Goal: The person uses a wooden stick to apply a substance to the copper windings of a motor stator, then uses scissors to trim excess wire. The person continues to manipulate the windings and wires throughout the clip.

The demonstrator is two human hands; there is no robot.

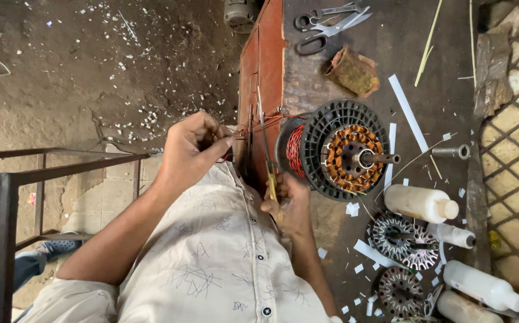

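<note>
1. The work in hand looks like winding: the person is feeding thin copper wire (244,128) off toward the stator on the black spool stand (337,149), and this seems to be the wire-guiding stage, not the finish.

2. The left hand (193,149) sits up and away from the body, fingers drawn together in a pinch on the fine wire strands; thumb and forefinger meet, the other fingers curl in behind.

3. The right hand (289,206) is closed around a slim yellow-handled tool (270,179), whose thin shaft rises past the desk edge toward the wire. The grip is a full clamp, with no gap showing between fingers and handle.

4. The wound stator, orange-brown coils in a ring, stands just beyond the right hand and nearly touches it; the red wire reel sits on its near side.

5. Judging by the layout, the next move calls for steady tension from the left pinch while the tool tip presses or tucks the strand; slack would likely let the wire kink.

6. Farther off from the right hand on the desk (439,78) lie white bottles (421,203), bare stators (403,239) and scissors (331,24).
</note>
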